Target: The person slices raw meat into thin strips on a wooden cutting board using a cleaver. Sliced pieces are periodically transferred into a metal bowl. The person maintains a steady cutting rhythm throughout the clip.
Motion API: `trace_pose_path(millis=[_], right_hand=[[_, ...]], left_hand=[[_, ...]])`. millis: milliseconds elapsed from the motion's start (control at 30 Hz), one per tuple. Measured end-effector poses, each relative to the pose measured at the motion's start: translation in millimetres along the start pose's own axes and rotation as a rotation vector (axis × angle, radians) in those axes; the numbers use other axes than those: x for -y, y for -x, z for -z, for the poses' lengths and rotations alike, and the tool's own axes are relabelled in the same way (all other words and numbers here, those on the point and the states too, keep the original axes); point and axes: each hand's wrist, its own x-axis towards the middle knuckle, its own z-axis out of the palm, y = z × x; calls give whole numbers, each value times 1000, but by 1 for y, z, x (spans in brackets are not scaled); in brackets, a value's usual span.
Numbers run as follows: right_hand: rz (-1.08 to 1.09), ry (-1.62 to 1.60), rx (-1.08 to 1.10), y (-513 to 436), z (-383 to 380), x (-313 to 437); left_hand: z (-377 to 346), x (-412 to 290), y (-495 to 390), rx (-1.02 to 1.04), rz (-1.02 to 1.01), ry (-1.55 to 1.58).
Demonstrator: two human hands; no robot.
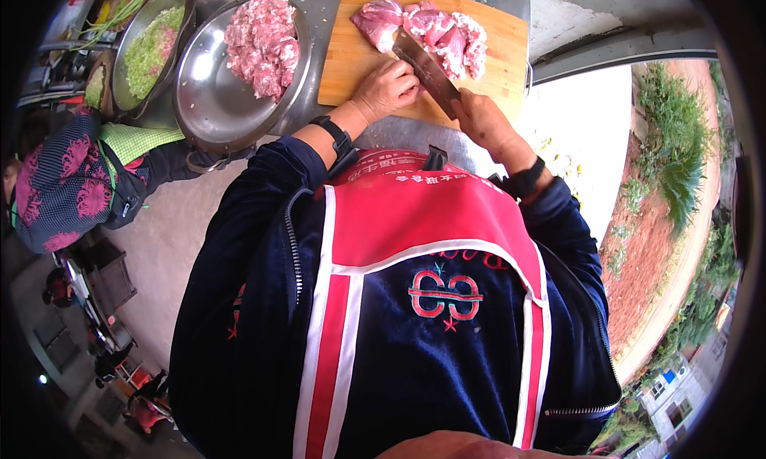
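Note:
My right hand [483,121] grips the handle of a cleaver [429,75], its dark blade slanting up and left over a wooden cutting board [502,58]. Beside the blade, my left hand [389,87] rests on the board with curled fingers, holding a small piece of raw meat that is mostly hidden under them. Larger chunks of raw red meat [434,25] with pale fat lie on the board just beyond the blade. The blade's lower edge is partly hidden against the meat, so the depth of any cut cannot be seen.
Left of the board, a wide metal pan [206,94] holds a mound of minced meat [263,46]. A bowl of chopped greens [149,58] stands farther left on the metal table [395,130]. Another person [72,184] in a patterned top is close by at left.

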Motion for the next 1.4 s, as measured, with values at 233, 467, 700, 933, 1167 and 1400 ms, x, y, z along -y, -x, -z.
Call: trace_pose_path(millis=[233, 467, 700, 933, 1167, 1400], right_hand=[[-172, -106, 184, 3, 18, 12], [60, 80, -33, -15, -19, 0], [-88, 337, -73, 10, 13, -21], [-90, 162, -253, 21, -1, -41], [-64, 87, -292, 22, -6, -50], [-76, 71, -247, 21, 2, -43]], left_hand=[[-2, 0, 2, -1, 21, 44], [8, -3, -2, 99, -14, 31], [23, -3, 6, 212, -1, -251], [1, -4, 0, 94, 152, -138], [-22, -13, -21, -5, 105, 44], [-16, -5, -13, 4, 64, -10]])
